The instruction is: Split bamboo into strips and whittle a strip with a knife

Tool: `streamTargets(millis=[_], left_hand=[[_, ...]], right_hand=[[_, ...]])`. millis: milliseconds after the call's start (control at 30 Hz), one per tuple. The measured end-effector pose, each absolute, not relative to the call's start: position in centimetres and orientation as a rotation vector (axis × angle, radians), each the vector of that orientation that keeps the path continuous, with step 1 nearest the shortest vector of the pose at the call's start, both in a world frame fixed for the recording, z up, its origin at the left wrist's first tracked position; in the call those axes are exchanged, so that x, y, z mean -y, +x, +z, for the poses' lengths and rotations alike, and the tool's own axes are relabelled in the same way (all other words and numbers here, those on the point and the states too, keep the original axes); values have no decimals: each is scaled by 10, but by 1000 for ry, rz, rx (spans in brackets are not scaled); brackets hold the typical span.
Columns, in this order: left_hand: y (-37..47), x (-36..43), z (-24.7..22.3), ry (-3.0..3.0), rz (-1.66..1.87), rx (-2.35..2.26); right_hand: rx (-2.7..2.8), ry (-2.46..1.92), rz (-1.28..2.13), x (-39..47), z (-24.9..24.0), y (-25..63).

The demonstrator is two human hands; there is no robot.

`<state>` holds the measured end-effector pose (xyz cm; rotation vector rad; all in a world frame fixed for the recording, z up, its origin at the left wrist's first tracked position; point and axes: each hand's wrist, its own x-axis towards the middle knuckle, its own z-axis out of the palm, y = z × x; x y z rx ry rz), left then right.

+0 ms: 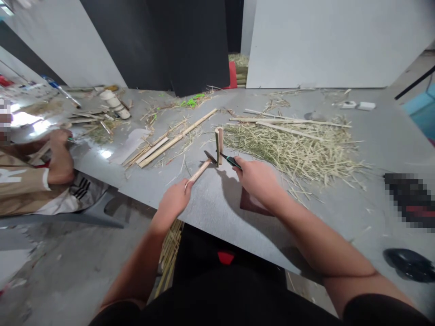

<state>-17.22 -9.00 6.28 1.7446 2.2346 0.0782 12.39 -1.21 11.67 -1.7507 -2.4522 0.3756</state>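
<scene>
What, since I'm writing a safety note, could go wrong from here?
The bamboo piece stands upright on end with neither hand around it, so it might tip. The right hand grips a knife-like tool pointing at the bamboo; its tip could slip. The left hand holds a hammer-like tool, its head close by, so a stray swing might strike the right hand.

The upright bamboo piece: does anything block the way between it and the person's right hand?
Nothing visible blocks it. Only the dark-handled tool gripped in the right hand reaches across toward the bamboo piece; the straw pile lies outside that path.
</scene>
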Motion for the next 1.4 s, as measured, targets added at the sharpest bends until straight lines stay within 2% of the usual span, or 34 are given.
streamTargets(millis=[233,300,433,633,800,933,1067,1167,1300,1400], left_hand=[[-173,94,86,1755,444,-2432],[-167,93,84,1806,378,-2453],[-166,89,74,1837,14,-2283],[-176,80,79,1804,406,-2382],[-166,70,89,1858,222,-2288],[-165,67,95,1859,318,-2399],[-166,68,100,1905,131,-2358],[-169,69,101,1913,236,-2457],[-171,72,94,1948,66,-2327],[-170,75,87,1913,145,-2350]], right_hand=[[2465,-1740,375,12,115,124],[2461,-1741,373,11,113,125],[2408,-1777,347,7,114,130],[2420,-1761,364,6,116,131],[2447,-1762,376,8,116,128],[2461,-1757,390,9,118,128],[2472,-1779,390,11,121,127],[2473,-1774,393,11,120,127],[2472,-1767,368,9,116,128],[2451,-1767,354,7,111,129]])
